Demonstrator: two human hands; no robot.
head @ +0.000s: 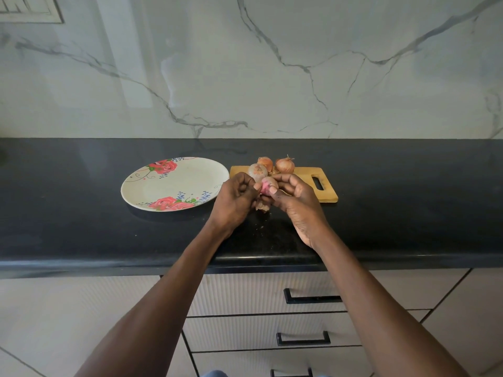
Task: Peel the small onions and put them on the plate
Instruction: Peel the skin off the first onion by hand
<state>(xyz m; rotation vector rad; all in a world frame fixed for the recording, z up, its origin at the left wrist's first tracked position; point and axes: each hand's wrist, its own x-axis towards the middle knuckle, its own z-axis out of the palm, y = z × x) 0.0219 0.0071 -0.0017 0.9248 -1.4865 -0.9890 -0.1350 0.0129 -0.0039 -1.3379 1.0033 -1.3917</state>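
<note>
The small onion in work was held up between both hands, above the black countertop just in front of the near left corner of the wooden cutting board. The left hand had its fingers curled in, fingertips pinching at the onion's left side, and the right hand cupped it from the right with thumb and fingers curled round it. A pink, glossy patch showed where skin was off; a papery scrap of brown skin hung below the hands.

Three unpeeled onions sat at the board's far left edge, round, dry and coppery, one with a wispy root tuft. The plate, round, shallow and cream with red roses printed on it, lay left of the board, touching or nearly touching it, and held no onions yet.

The likely trouble, as I judged it: the bared flesh looked slick, so a hard tug on stubborn skin could squirt the onion out of the grip and send it rolling across the smooth counter toward the front edge. Brittle skin might tear into flakes rather than lift whole, leaving bits stuck. The onions on the board, being round, could roll off its far edge if knocked.
</note>
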